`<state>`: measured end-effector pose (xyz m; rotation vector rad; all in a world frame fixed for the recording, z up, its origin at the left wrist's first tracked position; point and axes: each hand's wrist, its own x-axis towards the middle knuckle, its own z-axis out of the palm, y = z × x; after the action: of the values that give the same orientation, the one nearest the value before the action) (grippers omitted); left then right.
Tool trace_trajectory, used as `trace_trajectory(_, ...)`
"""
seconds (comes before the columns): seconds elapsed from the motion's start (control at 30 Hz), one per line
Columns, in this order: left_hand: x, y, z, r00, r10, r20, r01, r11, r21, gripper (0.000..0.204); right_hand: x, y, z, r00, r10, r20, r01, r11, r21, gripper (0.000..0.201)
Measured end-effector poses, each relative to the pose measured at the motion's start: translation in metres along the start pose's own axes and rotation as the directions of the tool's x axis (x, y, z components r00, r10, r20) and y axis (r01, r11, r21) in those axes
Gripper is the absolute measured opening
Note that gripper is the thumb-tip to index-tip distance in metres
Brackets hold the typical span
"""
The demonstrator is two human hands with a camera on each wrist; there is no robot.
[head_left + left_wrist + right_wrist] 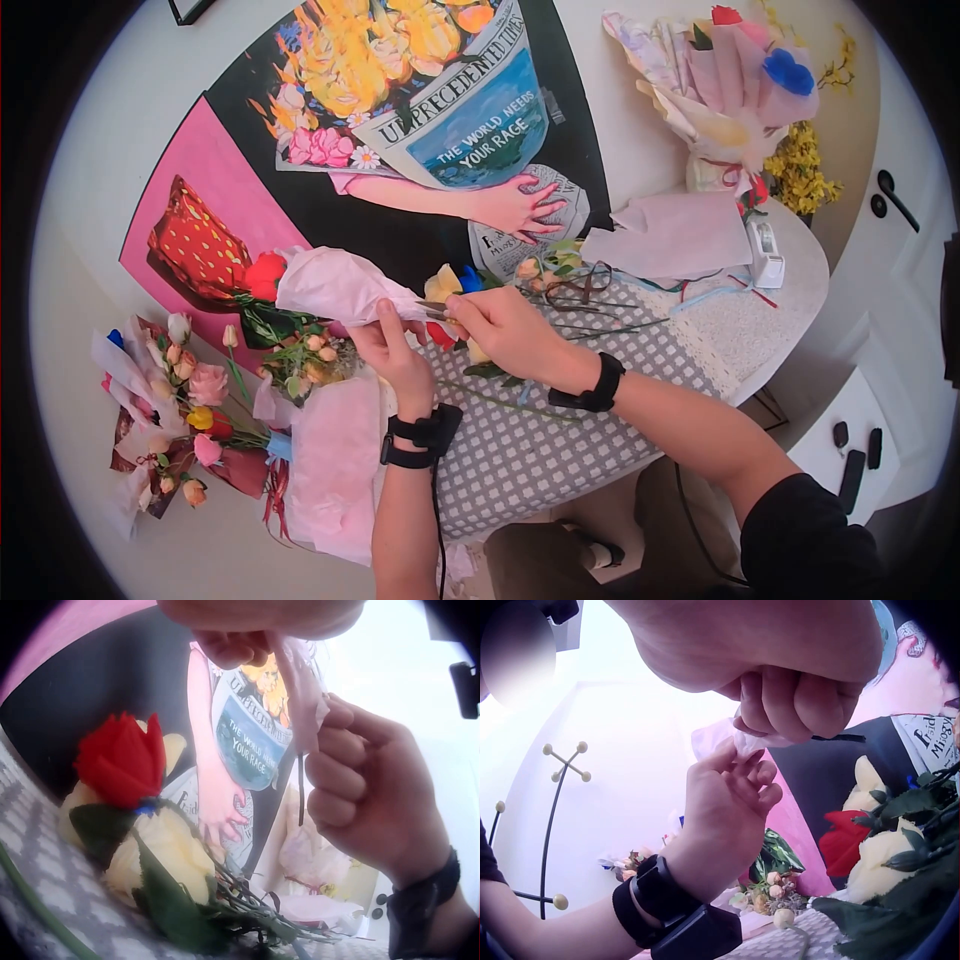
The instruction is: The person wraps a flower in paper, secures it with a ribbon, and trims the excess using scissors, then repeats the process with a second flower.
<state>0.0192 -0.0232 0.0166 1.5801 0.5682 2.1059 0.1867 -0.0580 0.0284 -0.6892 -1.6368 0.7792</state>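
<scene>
A pale pink paper wrap (335,287) is held above the table by both hands. The left hand (392,350) pinches its gathered lower part, fingers pointing up. At its narrow right end, the right hand (505,330) grips the twisted paper with curled fingers; in the left wrist view a thin dark stem (301,791) sticks out below the right hand (382,787). Below the hands lie a red rose (124,761) and a cream rose (169,859) with green leaves. What the wrap encloses is hidden.
Bouquets lie at the left (205,385) and stand at the back right (735,90). A large painted picture (430,200) leans behind the checkered cloth (540,440). Pink tissue sheets (335,450), loose stems, a tape dispenser (766,255) and a small side table (850,430) are also there.
</scene>
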Motion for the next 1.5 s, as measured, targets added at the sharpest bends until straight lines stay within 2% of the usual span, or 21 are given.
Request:
trace_trajectory(0.23,0.002,0.003,0.0,0.998,-0.06,-0.001,0.06,0.997,-0.055,0.019,-0.001,-0.004,0.0,0.999,0.005,-0.033,-0.007,0.997,-0.071,0.044)
trace_trajectory(0.47,0.004,0.002,-0.003,0.995,-0.094,-0.037,0.091,0.993,-0.077,0.019,-0.001,0.001,0.002,0.998,0.013,-0.065,-0.017,0.999,-0.049,0.047)
trace_trajectory(0.53,0.003,0.001,-0.005,0.994,-0.097,-0.045,0.093,0.993,-0.075,0.02,0.0,0.003,0.001,0.996,0.081,-0.022,-0.081,0.997,-0.01,0.049)
trace_trajectory(0.63,0.004,0.0,-0.007,0.996,-0.091,-0.015,0.09,0.994,-0.062,0.021,0.0,0.005,0.001,0.988,0.152,0.006,-0.152,0.988,0.033,0.052)
trace_trajectory(0.73,0.004,0.0,-0.006,0.995,-0.091,0.042,0.094,0.993,-0.078,0.022,0.001,0.01,-0.001,0.988,0.151,0.023,-0.153,0.985,0.084,0.053)
trace_trajectory(0.83,0.001,-0.003,-0.006,0.988,-0.095,0.118,0.097,0.995,-0.009,0.027,0.001,0.01,-0.001,0.983,0.18,0.028,-0.182,0.978,0.102,0.053)
trace_trajectory(0.9,0.001,-0.003,-0.007,0.968,-0.161,0.194,0.169,0.985,-0.028,0.031,0.001,0.008,-0.001,0.983,0.184,0.026,-0.186,0.975,0.119,0.053)
trace_trajectory(1.17,0.002,-0.006,-0.013,0.955,-0.199,0.219,0.205,0.979,-0.006,0.025,0.005,0.018,0.002,0.97,0.242,0.036,-0.244,0.94,0.239,0.05)
trace_trajectory(1.23,0.001,-0.006,-0.013,0.956,-0.205,0.212,0.21,0.978,-0.003,0.024,0.005,0.017,0.002,0.913,0.375,0.162,-0.403,0.764,0.504,0.046)
trace_trajectory(1.27,0.001,-0.005,-0.013,0.954,-0.208,0.217,0.216,0.976,-0.011,0.023,0.005,0.015,-0.002,0.913,0.375,0.161,-0.403,0.764,0.503,0.046)
trace_trajectory(1.33,0.0,-0.005,-0.012,0.952,-0.212,0.223,0.222,0.975,-0.019,0.022,0.005,0.011,-0.011,0.825,0.454,0.338,-0.566,0.641,0.519,0.044)
trace_trajectory(1.5,0.0,0.0,-0.009,0.952,-0.192,0.238,0.203,0.979,-0.024,0.025,0.006,0.011,-0.012,0.8,0.486,0.352,-0.598,0.595,0.537,0.045)
